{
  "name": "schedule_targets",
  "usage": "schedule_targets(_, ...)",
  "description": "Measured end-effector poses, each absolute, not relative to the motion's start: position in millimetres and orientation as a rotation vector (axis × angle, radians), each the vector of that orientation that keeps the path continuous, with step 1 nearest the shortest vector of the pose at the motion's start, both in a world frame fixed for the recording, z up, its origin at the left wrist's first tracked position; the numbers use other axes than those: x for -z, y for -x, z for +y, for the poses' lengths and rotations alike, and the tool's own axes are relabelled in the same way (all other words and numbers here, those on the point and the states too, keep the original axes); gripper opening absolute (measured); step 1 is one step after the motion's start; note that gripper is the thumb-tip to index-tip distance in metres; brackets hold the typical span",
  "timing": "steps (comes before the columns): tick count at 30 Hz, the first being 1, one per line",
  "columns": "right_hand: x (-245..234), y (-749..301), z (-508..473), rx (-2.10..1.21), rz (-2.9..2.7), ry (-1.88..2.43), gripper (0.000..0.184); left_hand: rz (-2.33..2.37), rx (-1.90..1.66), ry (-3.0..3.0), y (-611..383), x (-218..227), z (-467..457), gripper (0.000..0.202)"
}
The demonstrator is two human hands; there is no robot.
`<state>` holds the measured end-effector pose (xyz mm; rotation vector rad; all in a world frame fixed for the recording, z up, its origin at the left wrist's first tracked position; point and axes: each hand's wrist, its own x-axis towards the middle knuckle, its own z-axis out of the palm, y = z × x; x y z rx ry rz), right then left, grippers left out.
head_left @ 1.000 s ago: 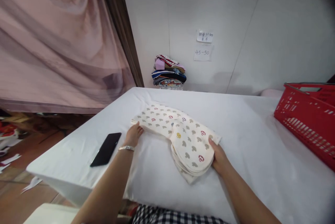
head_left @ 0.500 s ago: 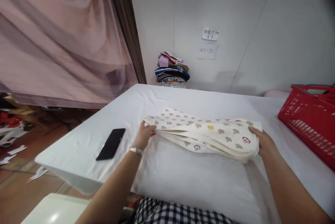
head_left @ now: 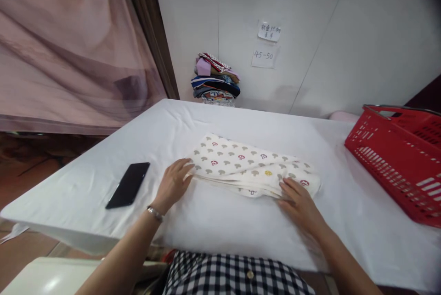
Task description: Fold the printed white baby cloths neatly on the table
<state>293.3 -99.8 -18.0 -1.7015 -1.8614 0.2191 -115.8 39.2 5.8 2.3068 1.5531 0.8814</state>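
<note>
A folded cream cloth (head_left: pixel 234 159) printed with grey, red and yellow mushrooms lies flat on the white-covered table, its layered edges facing me. At its left end is my left hand (head_left: pixel 175 184), fingers stretched out and apart, the tips touching the corner. My right hand (head_left: pixel 298 201) rests over the near edge, right of the middle, its fingers lying extended on the fabric and the thumb lower down. Neither hand grips the cloth. A bracelet (head_left: pixel 155 213) circles my left wrist.
A black phone (head_left: pixel 128 185) lies left of my left hand on the white tabletop (head_left: pixel 220 226). A red plastic basket (head_left: pixel 389 161) stands at the right. Behind the table's far edge is a stack of folded fabrics (head_left: pixel 216 79); paper notes (head_left: pixel 263 56) hang on the wall.
Both hands have let go of the cloth's ends. It has settled flatter on the table. My right hand has moved left from the right end to the near edge. The view has shifted.
</note>
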Motion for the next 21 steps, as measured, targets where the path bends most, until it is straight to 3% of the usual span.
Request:
schedule_targets(4, 26.6, -299.2, -94.3, -0.177, -1.89, 1.718, 0.041, 1.474, -0.631, -2.334, 112.8, 6.1, 58.5, 0.028)
schedule_targets(9, 16.2, -312.1, -82.9, -0.324, -1.812, 1.672, 0.031, 1.376, -0.672, -2.354, 118.3, 6.2, 76.7, 0.022)
schedule_targets(13, -3.3, -312.3, -88.5, -0.49, -1.594, 1.699, 0.03, 1.402, -0.786, -2.34, 115.8, -14.3, 70.6, 0.022)
schedule_targets(21, -52.4, -303.1, -162.5, -0.354, -1.717, 1.763, 0.022, 1.379, -1.191, -2.543, 132.4, -72.3, 5.7, 0.024)
